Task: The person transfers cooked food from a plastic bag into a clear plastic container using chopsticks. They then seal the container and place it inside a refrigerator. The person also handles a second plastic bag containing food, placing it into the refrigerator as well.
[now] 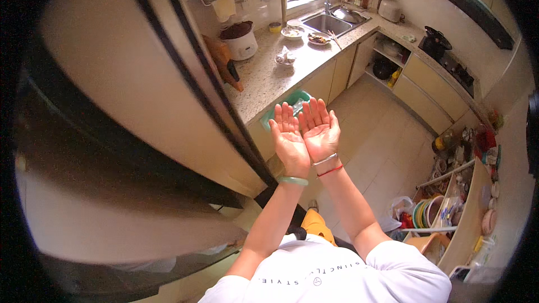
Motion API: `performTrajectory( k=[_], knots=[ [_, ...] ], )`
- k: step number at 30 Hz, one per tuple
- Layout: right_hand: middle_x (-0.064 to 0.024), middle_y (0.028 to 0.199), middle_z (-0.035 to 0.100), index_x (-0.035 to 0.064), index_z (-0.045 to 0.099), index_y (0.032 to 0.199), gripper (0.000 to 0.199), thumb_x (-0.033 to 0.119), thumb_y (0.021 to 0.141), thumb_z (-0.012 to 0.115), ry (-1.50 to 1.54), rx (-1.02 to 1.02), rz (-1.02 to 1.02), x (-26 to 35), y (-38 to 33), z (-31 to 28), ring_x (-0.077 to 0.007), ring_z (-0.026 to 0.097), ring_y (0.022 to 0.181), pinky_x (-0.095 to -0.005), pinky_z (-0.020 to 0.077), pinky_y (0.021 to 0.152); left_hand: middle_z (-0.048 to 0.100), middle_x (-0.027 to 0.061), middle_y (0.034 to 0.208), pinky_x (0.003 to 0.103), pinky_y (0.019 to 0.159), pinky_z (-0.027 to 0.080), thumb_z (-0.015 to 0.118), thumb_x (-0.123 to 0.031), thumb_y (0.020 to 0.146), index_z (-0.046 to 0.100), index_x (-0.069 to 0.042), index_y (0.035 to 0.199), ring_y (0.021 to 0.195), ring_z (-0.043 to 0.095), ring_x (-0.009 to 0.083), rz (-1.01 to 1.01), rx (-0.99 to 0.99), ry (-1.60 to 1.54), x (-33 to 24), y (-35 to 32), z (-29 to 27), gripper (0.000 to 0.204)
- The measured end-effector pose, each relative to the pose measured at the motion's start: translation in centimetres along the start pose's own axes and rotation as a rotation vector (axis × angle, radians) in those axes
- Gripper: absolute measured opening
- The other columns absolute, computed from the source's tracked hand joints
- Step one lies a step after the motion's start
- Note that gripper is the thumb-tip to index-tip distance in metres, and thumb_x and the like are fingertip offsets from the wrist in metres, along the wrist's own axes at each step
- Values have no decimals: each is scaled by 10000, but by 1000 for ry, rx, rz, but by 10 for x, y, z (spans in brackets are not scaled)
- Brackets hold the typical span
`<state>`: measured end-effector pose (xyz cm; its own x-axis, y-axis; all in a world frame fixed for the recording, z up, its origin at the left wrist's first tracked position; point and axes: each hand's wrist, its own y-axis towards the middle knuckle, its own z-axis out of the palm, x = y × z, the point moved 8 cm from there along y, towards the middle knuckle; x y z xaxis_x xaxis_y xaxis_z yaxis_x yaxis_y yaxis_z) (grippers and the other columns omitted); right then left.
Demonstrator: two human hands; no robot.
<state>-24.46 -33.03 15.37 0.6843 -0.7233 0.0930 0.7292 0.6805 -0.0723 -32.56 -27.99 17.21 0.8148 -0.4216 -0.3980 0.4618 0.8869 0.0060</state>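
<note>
White shirt fills the lower edge, closest to us, and our two bare forearms rise from it toward the middle of the view. Largest of all is the tall beige refrigerator on our left, doors closed, its dark seam curving down past the desk edge. Beyond it the speckled stone desk runs back to a steel sink under the window, carrying a white rice cooker and a few small bowls. Pale floor tiles lie below our hands, and a crowded shelf rack stands at the right.

We hold our left hand and right hand side by side, edges touching, palms turned up toward the camera as if to show them bare. All fingers are spread wide and flat, holding nothing. A green bangle sits on the left wrist; a silver bracelet and red string circle the right. Just behind the fingertips, a green basket hangs at the desk edge, near but untouched.
</note>
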Motion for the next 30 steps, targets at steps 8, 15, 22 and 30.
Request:
performTrajectory(
  k=[8,15,22,30],
  knots=[
    [-100,1227,597,59,570,1188,399,340,979,378,2,-95,-40,68,126,-33,-250,550,1143,-407,430,979,528,60,1302,370,1065,296,393,-405,982,493,-78,1283,1223,452,188,-121,-82,23,122,109,-11,455],
    [-78,1210,608,88,574,1188,395,380,962,431,-128,-230,38,56,258,-94,-224,559,1114,-422,402,978,525,36,1319,381,1072,264,343,-458,984,490,-119,1300,1236,451,178,-83,-155,107,158,240,-56,487],
    [-34,1202,600,125,555,1209,400,413,953,451,-252,-366,108,14,402,-161,-210,548,1103,-416,397,962,420,49,1413,387,1118,168,399,-481,961,415,-103,1371,1329,327,181,26,-329,232,175,373,-129,558],
    [6,1324,501,148,495,1301,445,423,955,441,-471,-445,146,-18,532,-215,-203,425,1230,-380,341,977,224,93,1522,375,1148,88,374,-514,961,217,-32,1458,1411,176,200,9,-370,355,192,496,-186,710]
  ],
)
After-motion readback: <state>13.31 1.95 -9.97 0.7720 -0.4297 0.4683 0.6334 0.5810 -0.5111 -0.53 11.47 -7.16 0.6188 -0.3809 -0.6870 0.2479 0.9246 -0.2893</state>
